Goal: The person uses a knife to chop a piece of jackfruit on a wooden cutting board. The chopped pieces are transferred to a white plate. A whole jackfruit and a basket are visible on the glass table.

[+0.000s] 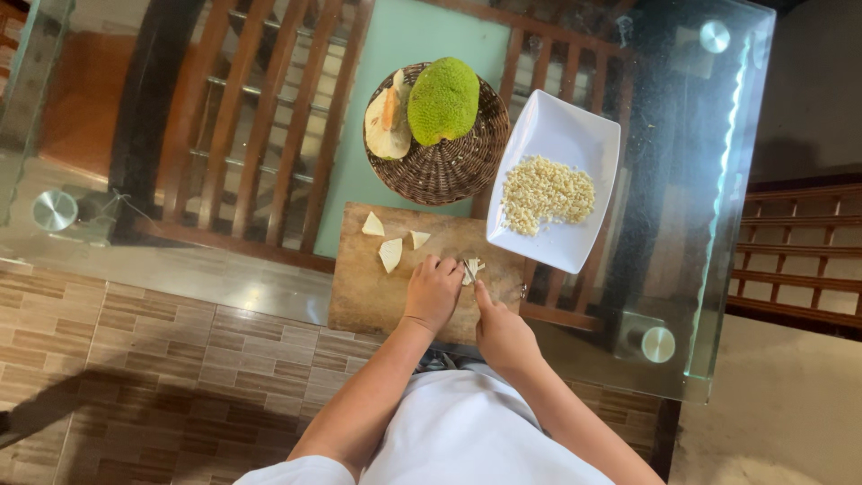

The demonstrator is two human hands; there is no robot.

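- Our left hand (pixel 433 289) pins a pale fruit piece (pixel 472 268) on the wooden board (pixel 364 296).
- Right hand (pixel 501 330) closed round a knife (blade barely visible); fingertips near, a slip might nick them.

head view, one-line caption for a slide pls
Left hand steadies pale fruit piece on wooden cutting board while right hand slices with small knife.

The left part of the cutting board (pixel 364 296) is bare, so a hand could pass there. Three pale fruit pieces (pixel 391 242) sit near its top edge. The basket (pixel 449 166) and white dish (pixel 575 144) block the far side.
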